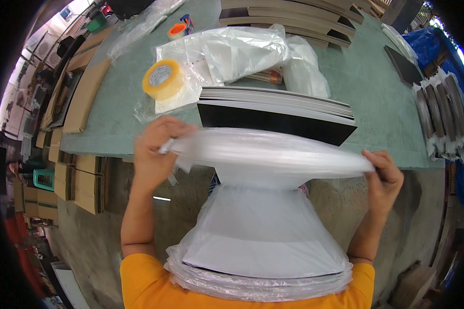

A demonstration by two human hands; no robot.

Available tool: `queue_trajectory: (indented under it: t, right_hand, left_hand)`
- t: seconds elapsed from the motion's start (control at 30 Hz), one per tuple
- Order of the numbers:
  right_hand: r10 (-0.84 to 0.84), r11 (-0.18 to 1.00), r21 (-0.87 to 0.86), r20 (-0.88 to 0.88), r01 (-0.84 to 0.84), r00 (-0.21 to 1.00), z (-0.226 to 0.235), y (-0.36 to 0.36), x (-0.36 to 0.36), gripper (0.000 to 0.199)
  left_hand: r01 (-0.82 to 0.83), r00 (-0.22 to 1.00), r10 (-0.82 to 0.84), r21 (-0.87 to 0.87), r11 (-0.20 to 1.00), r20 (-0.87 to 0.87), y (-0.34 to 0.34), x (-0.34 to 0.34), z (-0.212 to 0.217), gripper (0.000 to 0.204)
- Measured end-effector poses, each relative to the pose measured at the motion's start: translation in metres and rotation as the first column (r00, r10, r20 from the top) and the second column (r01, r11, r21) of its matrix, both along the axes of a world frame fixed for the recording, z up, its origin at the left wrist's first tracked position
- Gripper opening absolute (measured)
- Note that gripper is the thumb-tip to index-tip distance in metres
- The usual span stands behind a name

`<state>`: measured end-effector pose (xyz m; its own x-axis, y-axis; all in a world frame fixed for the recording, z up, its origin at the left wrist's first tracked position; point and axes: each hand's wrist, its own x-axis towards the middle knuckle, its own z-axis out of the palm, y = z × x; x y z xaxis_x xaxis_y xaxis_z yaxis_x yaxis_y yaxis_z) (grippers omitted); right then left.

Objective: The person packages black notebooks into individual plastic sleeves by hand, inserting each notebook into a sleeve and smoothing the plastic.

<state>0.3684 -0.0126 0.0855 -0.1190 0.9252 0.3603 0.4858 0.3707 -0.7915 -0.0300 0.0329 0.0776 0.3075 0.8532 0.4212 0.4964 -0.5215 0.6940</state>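
Observation:
My left hand pinches one end of a clear plastic bag, where loose film hangs from the fingers. My right hand is closed on the bag's other end. Between them the white-looking plastic bag stretches across the table's near edge, blurred by motion; whatever is inside cannot be made out. Just beyond it stands a stack of flat boards with a black face toward me. Close against my body rests a plastic-wrapped stack of flat white panels.
On the green table lie a roll of clear tape, plastic bags and a tape dispenser. Grey board stacks stand at the back. Wrapped bundles sit at the right edge, cardboard boxes at the left.

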Motion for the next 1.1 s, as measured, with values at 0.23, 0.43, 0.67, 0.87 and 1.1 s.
queue_trajectory:
  t: [0.23, 0.43, 0.67, 0.87, 1.1]
  right_hand:
    - [0.036, 0.475, -0.589, -0.729, -0.654, 0.683, -0.092, -0.001, 0.004, 0.022]
    - [-0.27, 0.564, -0.817, -0.044, 0.12, 0.962, -0.309, -0.023, 0.005, 0.021]
    - [0.131, 0.756, -0.653, 0.087, -0.043, 0.988, -0.129, -0.001, 0.008, 0.02]
    - [0.878, -0.101, -0.248, -0.478, -0.964, 0.031, -0.046, -0.015, -0.074, 0.052]
    - [0.816, 0.378, -0.807, 0.059, -0.454, 0.575, -0.2, -0.017, -0.072, 0.071]
  left_hand:
    - [0.684, 0.661, 0.119, -0.66, 0.312, 0.741, -0.029, -0.024, -0.105, 0.028]
    - [0.33, 0.815, 0.435, -0.924, 0.193, 0.383, -0.05, -0.004, -0.251, 0.021]
    - [-0.006, 0.958, -0.171, -0.608, 0.794, -0.231, -0.026, -0.005, -0.112, 0.029]
    - [0.886, -0.037, -0.714, -0.308, -0.348, 0.7, -0.049, 0.063, -0.025, 0.029]
    - [0.273, 0.916, -0.396, -0.826, 0.494, 0.066, -0.04, 0.07, -0.225, 0.039]
